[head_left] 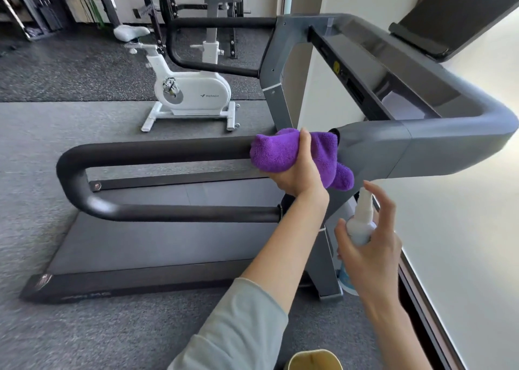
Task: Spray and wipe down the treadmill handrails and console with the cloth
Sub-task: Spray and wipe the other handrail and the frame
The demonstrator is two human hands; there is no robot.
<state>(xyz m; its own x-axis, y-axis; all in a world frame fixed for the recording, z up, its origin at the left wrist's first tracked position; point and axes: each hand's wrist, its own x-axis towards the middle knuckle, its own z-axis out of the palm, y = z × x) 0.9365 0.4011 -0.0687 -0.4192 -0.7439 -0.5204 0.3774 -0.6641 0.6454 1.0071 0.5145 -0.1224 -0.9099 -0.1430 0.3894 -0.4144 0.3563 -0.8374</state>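
My left hand [302, 170] presses a bunched purple cloth [278, 153] around the near black handrail [157, 150], right where the rail joins the grey console arm [393, 148]. My right hand [370, 243] holds a small white spray bottle [362, 221] upright just below and right of the cloth, one finger resting on its nozzle top. The console panel [373, 61] runs across the upper right, with a dark screen [455, 16] above it. The far handrail [219, 23] shows beyond.
The treadmill belt [168, 240] lies below the rails on grey carpet. A white exercise bike [191, 91] stands behind, with dark weight racks [42, 10] at the back left. A white wall [463, 215] closes the right side. A yellowish object [314, 360] sits at the bottom edge.
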